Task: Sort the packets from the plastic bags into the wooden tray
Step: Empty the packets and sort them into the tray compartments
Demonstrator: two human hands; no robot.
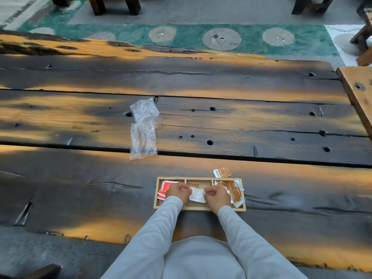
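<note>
White packet (197, 195) pinched between left hand (177, 191) and right hand (217, 197), long axis crosswise, directly over the wooden tray's (199, 208) middle compartment.

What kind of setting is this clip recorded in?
Probably an outdoor seating area, maybe a cafe or courtyard. A long weathered plank table, paved ground with round millstones set in green, and more wooden furniture legs beyond suggest that.

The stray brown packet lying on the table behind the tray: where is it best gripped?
Pinch the brown packet by its far right corner, from above. It lies flat and clear of the wooden tray, so that edge is free.
</note>
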